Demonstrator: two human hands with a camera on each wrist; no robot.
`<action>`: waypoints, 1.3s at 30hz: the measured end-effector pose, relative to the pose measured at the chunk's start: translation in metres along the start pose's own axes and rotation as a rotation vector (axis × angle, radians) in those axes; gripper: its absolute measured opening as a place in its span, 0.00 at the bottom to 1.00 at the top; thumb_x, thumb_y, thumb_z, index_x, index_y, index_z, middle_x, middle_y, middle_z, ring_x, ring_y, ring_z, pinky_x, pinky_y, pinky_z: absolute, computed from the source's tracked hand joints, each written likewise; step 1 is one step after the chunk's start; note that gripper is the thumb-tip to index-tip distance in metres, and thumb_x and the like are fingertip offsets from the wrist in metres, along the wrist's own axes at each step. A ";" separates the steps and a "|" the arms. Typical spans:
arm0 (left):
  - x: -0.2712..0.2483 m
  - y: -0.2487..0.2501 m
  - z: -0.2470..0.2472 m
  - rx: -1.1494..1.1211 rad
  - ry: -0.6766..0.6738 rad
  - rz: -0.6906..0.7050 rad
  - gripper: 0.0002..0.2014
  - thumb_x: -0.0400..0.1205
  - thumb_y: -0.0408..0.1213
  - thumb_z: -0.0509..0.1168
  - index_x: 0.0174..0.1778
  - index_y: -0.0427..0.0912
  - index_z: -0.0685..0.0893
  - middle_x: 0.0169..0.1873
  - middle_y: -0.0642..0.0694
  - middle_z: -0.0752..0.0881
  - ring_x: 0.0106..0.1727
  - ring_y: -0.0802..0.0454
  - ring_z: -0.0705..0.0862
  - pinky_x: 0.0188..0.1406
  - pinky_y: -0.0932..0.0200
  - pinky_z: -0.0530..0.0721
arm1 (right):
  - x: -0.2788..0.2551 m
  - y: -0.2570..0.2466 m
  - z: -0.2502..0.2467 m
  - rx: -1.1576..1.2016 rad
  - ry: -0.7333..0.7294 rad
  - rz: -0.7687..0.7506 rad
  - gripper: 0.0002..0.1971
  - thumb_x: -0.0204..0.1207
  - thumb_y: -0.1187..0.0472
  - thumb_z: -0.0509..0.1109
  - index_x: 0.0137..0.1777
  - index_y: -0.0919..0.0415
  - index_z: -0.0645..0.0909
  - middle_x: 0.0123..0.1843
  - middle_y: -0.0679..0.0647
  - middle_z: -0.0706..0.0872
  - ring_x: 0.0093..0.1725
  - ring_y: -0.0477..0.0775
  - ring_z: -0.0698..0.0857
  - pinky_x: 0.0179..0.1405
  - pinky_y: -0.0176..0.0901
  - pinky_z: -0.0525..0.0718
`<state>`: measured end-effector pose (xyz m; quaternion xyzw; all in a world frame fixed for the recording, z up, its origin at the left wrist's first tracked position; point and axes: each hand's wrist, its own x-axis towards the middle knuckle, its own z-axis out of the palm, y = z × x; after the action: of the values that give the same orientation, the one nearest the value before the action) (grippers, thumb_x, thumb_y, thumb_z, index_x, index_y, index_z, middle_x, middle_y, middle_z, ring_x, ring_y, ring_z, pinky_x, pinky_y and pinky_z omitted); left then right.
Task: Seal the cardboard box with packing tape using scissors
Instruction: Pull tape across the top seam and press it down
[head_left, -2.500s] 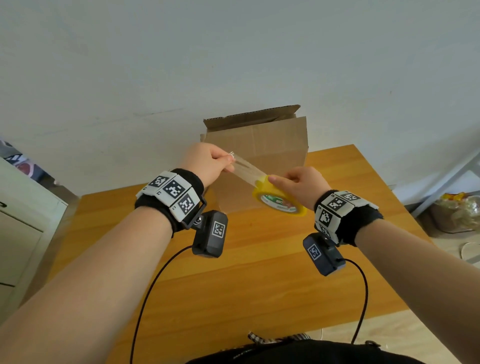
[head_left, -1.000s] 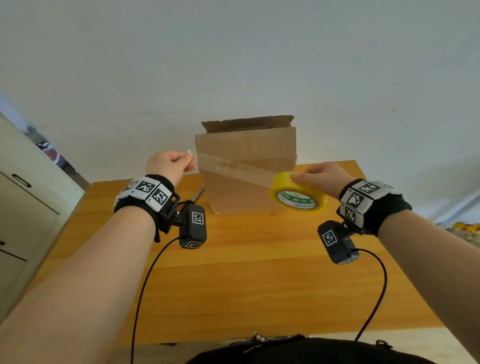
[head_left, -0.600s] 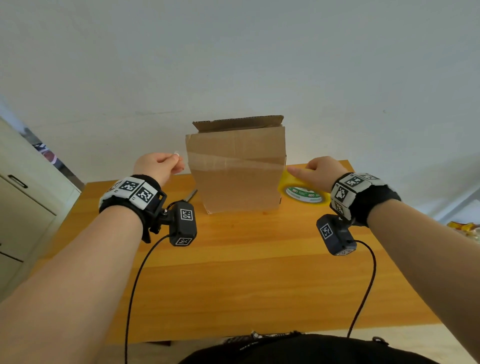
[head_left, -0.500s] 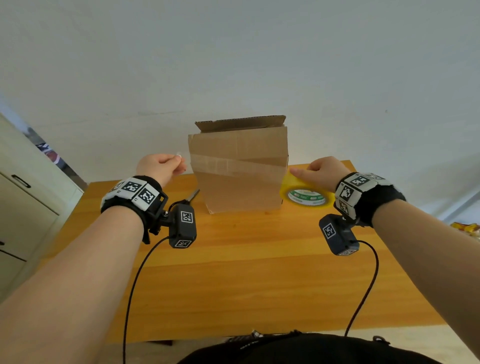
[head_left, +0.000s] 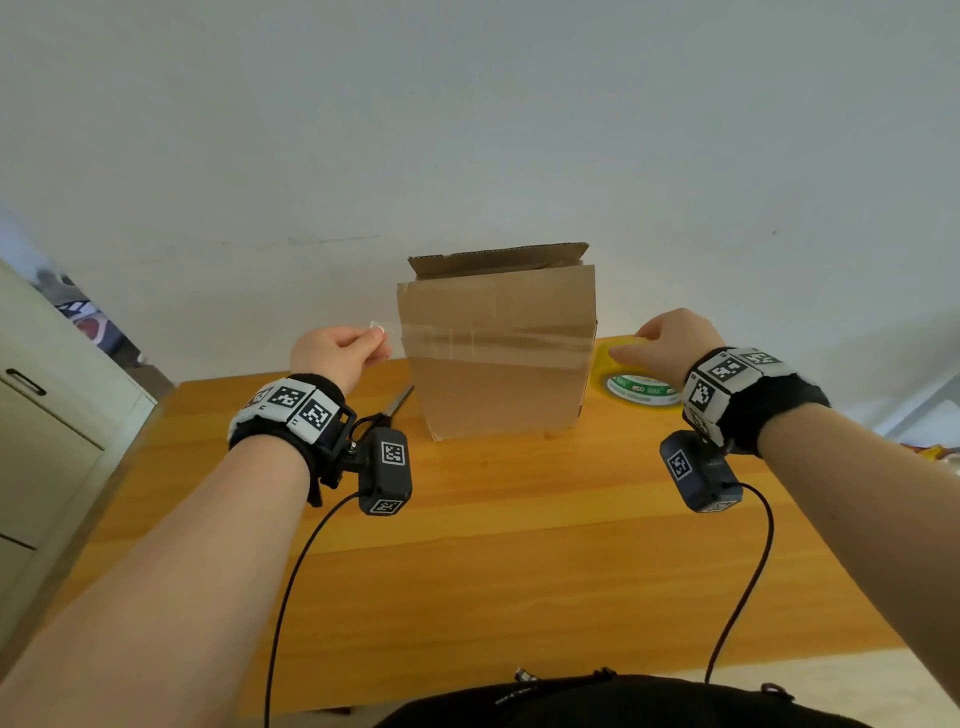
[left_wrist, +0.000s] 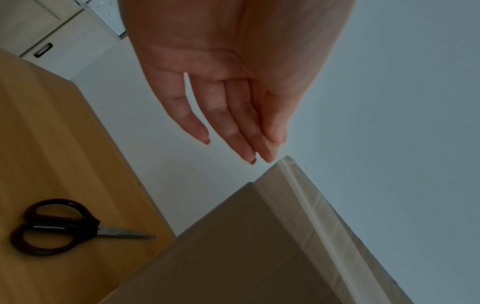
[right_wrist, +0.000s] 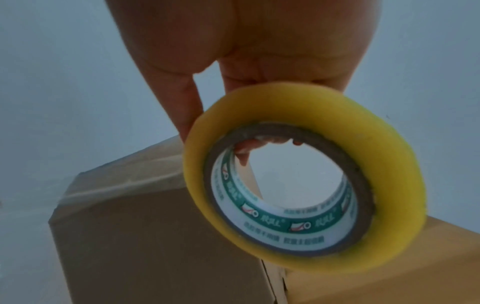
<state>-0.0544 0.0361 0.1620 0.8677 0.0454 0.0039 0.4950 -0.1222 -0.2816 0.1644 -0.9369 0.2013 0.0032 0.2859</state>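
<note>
The box (head_left: 498, 358) stands at the back of the tabletop (head_left: 498, 545), a tape strip (head_left: 493, 340) across its front. The left hand (head_left: 340, 356) seems to pinch the strip's end just left of the box, though its grip is hard to read. The right hand (head_left: 667, 338) grips the roll (right_wrist: 306, 170) beside the box's right edge. Scissors (left_wrist: 57, 227) lie left of the box.

Place: a plain home room.
Evidence: wooden counter (head_left: 519, 545) against a bare white wall (head_left: 467, 130); cream cabinet (head_left: 47, 441) with drawers at left.
</note>
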 end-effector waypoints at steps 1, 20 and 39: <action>0.002 -0.001 -0.002 -0.006 0.016 -0.003 0.11 0.80 0.49 0.64 0.34 0.56 0.85 0.40 0.56 0.90 0.50 0.55 0.87 0.63 0.47 0.81 | 0.000 -0.002 0.001 -0.036 0.013 0.001 0.22 0.71 0.48 0.71 0.49 0.70 0.86 0.49 0.67 0.88 0.48 0.64 0.86 0.43 0.49 0.83; 0.042 0.007 -0.001 -0.172 0.019 0.078 0.05 0.74 0.48 0.72 0.41 0.52 0.88 0.43 0.53 0.90 0.49 0.57 0.87 0.58 0.54 0.83 | 0.028 -0.039 -0.031 -0.289 0.270 -0.022 0.29 0.68 0.31 0.64 0.51 0.55 0.85 0.46 0.54 0.86 0.49 0.58 0.82 0.45 0.48 0.81; 0.062 0.020 0.024 -0.087 0.200 0.077 0.16 0.72 0.49 0.74 0.51 0.46 0.84 0.41 0.57 0.83 0.45 0.59 0.81 0.46 0.64 0.74 | 0.075 -0.038 -0.030 -0.338 0.251 -0.087 0.32 0.64 0.27 0.65 0.52 0.55 0.83 0.44 0.53 0.84 0.48 0.58 0.81 0.43 0.47 0.78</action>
<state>0.0100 0.0100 0.1645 0.8419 0.0609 0.1112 0.5245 -0.0423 -0.2974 0.2006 -0.9723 0.1915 -0.0922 0.0975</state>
